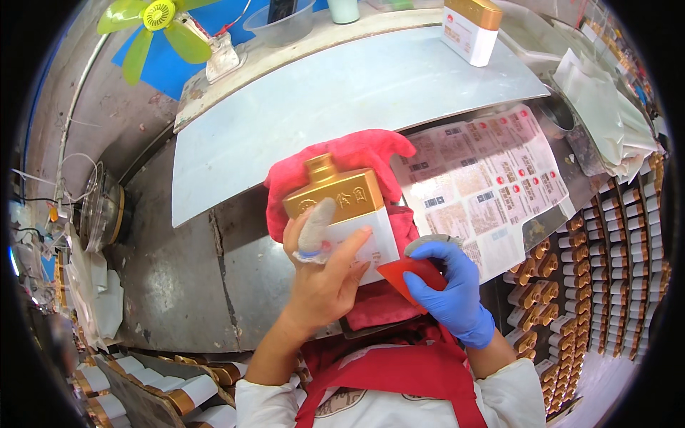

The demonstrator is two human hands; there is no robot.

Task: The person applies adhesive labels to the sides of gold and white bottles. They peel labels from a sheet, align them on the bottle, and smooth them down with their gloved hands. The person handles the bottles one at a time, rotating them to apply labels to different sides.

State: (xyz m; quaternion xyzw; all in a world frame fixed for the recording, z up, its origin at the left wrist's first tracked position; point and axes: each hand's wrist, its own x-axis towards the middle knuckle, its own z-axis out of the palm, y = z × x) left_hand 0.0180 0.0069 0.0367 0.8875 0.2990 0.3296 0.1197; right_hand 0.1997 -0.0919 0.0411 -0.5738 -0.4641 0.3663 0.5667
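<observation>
A flat white bottle (378, 246) with a gold shoulder and neck lies tilted on a crumpled red towel (285, 171), its neck pointing away from me. My left hand (321, 278) grips it by its left side, fingers pressed on the white front; a pale cover sits on one finger. Part of the label on that front shows between the fingers. In a blue glove, my right hand (457, 292) pinches a red flat scraper (414, 282) by the bottle's lower right corner. Another grey cover is on a right fingertip.
Printed label sheets (492, 185) lie right of the towel. A similar bottle (471, 32) stands on the pale board (321, 93) at the back. A green fan (158, 14) is at far left. Many bottles stand in rows (614, 271) at right; more lie at lower left (193, 392).
</observation>
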